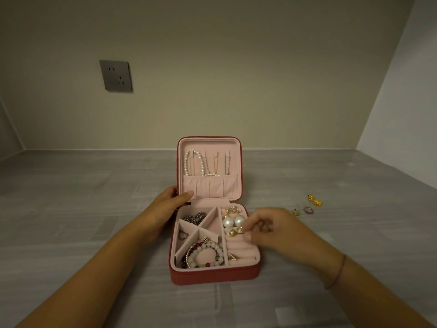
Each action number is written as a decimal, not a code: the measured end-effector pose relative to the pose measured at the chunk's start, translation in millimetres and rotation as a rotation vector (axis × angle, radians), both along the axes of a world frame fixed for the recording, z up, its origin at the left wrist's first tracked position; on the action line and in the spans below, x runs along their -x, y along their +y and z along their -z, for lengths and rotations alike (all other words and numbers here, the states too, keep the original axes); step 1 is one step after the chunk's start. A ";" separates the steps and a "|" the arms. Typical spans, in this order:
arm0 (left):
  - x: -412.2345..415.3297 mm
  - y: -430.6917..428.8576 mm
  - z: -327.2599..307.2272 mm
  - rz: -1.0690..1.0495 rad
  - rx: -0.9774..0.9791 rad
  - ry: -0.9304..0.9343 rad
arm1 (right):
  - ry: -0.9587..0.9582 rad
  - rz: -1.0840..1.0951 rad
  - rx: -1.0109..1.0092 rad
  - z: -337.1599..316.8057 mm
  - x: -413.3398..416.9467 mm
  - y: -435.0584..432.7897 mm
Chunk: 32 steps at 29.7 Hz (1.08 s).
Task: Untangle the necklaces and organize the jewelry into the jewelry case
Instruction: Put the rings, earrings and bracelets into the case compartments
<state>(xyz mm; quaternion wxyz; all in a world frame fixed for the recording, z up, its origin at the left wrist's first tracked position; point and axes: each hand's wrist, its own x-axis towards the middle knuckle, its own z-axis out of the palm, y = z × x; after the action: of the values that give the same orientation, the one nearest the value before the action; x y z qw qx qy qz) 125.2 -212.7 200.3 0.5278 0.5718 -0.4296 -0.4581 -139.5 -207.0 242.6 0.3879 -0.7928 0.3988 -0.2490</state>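
A red jewelry case [214,276] with pink lining lies open on the grey table. Its upright lid [210,147] carries a pearl necklace [189,162] and thin chains [227,164] on hooks. My left hand [169,201] grips the lid's lower left edge, thumb on the pink pocket. My right hand [267,227] hovers over the case's right side and pinches a small gold earring [238,230] above the ring rolls. Two big pearl earrings [233,221] lie just beyond it. A dark chain [195,217] and a beaded bracelet [205,254] fill the left compartments.
On the table right of the case lie gold earrings [315,200], a pink ring [308,210] and a small gold piece [296,212]. A wall with a grey socket [116,75] stands behind, and a side wall closes the right.
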 end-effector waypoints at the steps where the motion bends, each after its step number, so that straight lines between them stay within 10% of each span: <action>1: -0.4 0.0 0.2 0.002 -0.003 0.001 | -0.026 0.069 0.056 0.1 10.6 -12.9; 7: 1.2 -0.9 0.4 -0.008 -0.004 0.006 | 0.227 0.535 0.230 11.7 88.2 -91.0; 16: 2.2 0.3 -1.6 -0.017 0.001 0.021 | 0.380 0.500 0.300 36.5 92.5 -104.8; 32: 2.5 0.8 -2.8 -0.014 -0.007 0.022 | -0.192 0.299 0.129 -4.3 55.9 -33.8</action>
<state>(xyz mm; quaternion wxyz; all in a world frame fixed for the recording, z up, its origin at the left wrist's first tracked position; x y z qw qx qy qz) 122.7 -211.9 203.1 0.5338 0.5715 -0.4179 -0.4623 -195.4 -240.8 246.9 0.3313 -0.7206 0.4563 -0.4034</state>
